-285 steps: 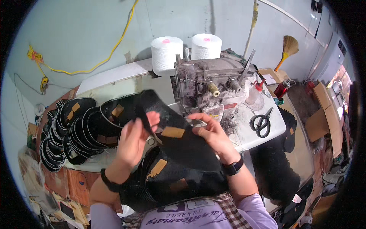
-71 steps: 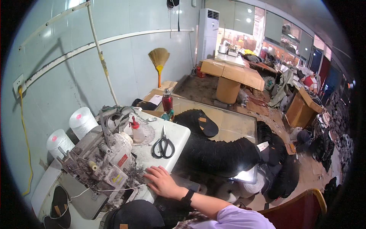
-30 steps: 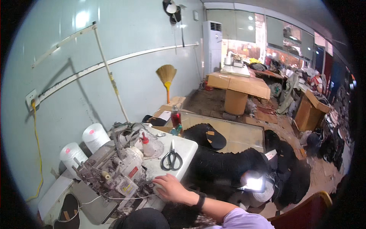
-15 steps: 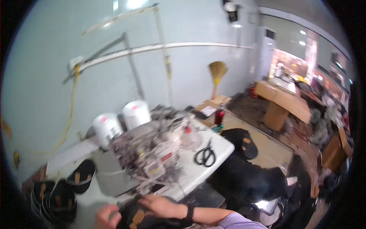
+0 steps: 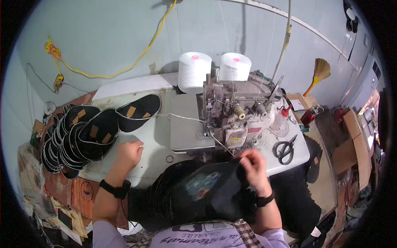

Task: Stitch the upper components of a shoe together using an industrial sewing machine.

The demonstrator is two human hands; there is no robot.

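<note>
My right hand point(image 5: 253, 165) pinches the upper edge of a black fabric piece point(image 5: 225, 182) with a blurred bluish print, near my lap. A white thread chain point(image 5: 223, 144) runs from the sewing machine point(image 5: 244, 107) toward that hand. My left hand point(image 5: 130, 153) is closed above the white table, its fingertips turned away from sight. Beside it, sewn black curved pieces point(image 5: 97, 132) with tan patches and pale stitched edges lie in an overlapping pile. Another such piece point(image 5: 140, 111) stays linked to the machine by a white thread chain.
Two white thread cones point(image 5: 195, 72) stand behind the machine. Black scissors point(image 5: 284, 151) lie on the table's right side, near a clear bottle with a red tip point(image 5: 281, 122). More black fabric point(image 5: 293, 202) hangs at the right. A cardboard box point(image 5: 351, 144) stands farther right.
The view has swung left and levelled. My hands, earlier close together at a black piece with a tan patch, are now apart, the right one holding the printed piece.
</note>
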